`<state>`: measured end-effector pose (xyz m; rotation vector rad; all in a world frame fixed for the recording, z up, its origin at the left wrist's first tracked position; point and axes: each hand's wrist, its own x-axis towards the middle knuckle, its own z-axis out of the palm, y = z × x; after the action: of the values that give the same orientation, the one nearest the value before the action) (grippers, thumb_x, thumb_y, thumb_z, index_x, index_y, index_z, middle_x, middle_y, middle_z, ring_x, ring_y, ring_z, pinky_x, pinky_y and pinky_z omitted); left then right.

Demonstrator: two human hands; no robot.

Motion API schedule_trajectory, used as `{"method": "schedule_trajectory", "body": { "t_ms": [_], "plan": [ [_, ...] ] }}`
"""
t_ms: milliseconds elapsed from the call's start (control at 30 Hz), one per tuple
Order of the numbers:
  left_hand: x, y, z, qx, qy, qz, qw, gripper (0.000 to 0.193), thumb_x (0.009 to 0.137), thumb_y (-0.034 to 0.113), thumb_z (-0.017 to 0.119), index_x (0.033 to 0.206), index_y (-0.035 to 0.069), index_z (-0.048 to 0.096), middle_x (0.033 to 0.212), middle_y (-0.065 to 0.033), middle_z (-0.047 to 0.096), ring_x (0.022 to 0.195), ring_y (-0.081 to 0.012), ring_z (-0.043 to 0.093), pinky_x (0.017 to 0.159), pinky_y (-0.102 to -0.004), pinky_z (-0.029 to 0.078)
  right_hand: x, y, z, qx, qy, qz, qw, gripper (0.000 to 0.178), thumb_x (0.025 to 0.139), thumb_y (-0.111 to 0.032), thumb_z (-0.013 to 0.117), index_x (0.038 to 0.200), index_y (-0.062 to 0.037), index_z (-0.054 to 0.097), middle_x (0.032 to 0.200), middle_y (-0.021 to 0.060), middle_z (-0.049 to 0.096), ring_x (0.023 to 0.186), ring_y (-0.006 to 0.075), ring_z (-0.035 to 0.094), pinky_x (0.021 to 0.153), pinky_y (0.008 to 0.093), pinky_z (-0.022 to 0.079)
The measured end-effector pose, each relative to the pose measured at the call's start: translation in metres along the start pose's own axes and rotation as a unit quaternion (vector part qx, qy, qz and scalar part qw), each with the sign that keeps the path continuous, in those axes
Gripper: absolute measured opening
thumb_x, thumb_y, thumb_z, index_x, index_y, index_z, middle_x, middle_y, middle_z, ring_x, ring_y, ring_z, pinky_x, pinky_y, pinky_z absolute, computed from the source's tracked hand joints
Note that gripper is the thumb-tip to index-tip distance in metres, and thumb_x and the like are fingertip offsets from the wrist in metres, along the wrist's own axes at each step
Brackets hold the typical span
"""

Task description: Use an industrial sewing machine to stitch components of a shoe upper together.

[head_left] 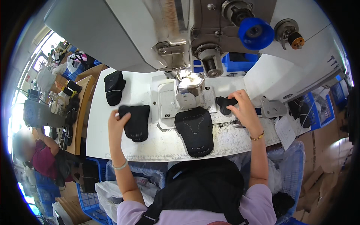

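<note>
My left hand (119, 120) pinches the upper left edge of a black fabric piece (138, 125), which lies on the white sewing table with light stitching near its lower end. A smaller black piece (224, 106), narrow at its middle, is held between the thumb and fingers of my right hand (242, 107), to the right of the machine's needle area. Between my hands, near the table's front edge, rests a larger black fabric piece (194, 133) with a pale stitched outline. A bundle of black pieces (114, 88) tied with a thin band sits at the far left.
The sewing machine head (187, 45) hangs over the table, its lamp lighting the sewing post (189, 93). Blue crates (296, 168) lined with plastic stand below the front edge. White paper (285, 133) lies at the right corner. Another person (43, 155) works at the left.
</note>
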<state>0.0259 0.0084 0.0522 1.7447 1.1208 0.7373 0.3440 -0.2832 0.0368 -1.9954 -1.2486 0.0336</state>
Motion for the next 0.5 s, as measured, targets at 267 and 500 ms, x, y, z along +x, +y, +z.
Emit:
{"method": "schedule_trajectory", "body": {
  "t_ms": [267,500],
  "plan": [
    [-0.057,0.016,0.076,0.238,-0.053,0.381,0.892,0.042,0.077,0.012,0.068,0.113,-0.001,0.052,0.110,-0.0164,0.051,0.103,-0.0323,0.048,0.087,-0.0368,0.041,-0.017,-0.038,0.002,0.296,-0.052,0.173,0.938,0.014,0.080,-0.007,0.067,0.090,-0.0046,0.058,0.065,-0.0047,0.053,0.054,-0.0008,0.047,0.048,0.0167,0.037],
    [-0.066,0.026,0.138,0.203,-0.196,0.384,0.879,0.040,0.080,0.016,0.065,0.115,-0.001,0.053,0.110,-0.0176,0.049,0.103,-0.0335,0.047,0.088,-0.0387,0.041,-0.051,-0.059,0.065,0.277,-0.084,0.093,0.953,0.017,0.079,-0.007,0.069,0.088,-0.0003,0.056,0.069,0.0005,0.054,0.055,0.0042,0.046,0.050,0.0199,0.039]
  ]
}}
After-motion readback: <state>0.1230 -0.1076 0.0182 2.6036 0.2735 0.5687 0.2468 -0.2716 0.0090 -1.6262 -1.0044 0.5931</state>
